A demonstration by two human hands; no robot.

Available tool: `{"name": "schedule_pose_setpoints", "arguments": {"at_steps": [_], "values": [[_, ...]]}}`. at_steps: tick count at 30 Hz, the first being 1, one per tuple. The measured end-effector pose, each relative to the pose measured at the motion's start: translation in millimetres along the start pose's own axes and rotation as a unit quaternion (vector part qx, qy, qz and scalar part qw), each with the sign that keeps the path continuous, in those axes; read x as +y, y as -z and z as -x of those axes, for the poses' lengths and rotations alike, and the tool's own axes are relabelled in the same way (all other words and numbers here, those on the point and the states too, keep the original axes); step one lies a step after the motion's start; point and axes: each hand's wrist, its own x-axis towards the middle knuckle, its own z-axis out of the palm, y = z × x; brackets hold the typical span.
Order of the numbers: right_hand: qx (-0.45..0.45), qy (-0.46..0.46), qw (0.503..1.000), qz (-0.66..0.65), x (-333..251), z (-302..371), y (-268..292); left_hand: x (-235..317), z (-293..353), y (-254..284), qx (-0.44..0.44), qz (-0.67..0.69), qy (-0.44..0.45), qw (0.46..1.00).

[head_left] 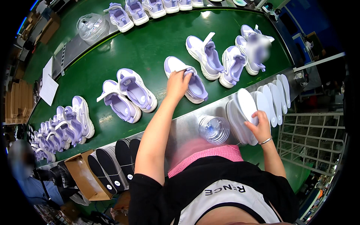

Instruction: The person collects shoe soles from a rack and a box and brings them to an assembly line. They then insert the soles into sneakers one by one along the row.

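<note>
A white and lilac sneaker (197, 88) lies on the green table in front of me. My left hand (177, 84) is closed on it at the tongue and the edge of its opening. To the right, my right hand (260, 127) grips the heel end of a white insole (246, 102), tilted up above a stack of white insoles (234, 122). That insole is slightly blurred. Left of the held shoe, a pair of matching sneakers (137, 90) sits with openings facing me. More sneakers (204, 56) stand just beyond on the right.
A clear plastic container (214, 129) stands on the metal ledge (183, 129) near my waist. Further white insoles (275, 97) line the right side. Black insoles (112, 165) and a cardboard box (88, 176) are at lower left. A wire rack (311, 142) stands right; a co-worker (26, 176) is far left.
</note>
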Motion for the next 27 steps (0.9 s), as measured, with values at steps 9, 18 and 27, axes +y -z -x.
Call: {"name": "schedule_pose_setpoints", "arguments": {"at_steps": [9, 18, 27], "values": [[0.076, 0.117, 0.989, 0.041, -27, -34, 20, -14, -16, -11, 0.035, 0.062, 0.178, 0.981], [-0.01, 0.157, 0.987, 0.019, -21, -25, 8, 1, -17, -15, 0.034, 0.064, 0.228, 0.971], [-0.144, 0.325, 0.896, 0.265, -123, -146, -102, -1, -13, -25, 0.07, 0.002, 0.186, 0.98]]}}
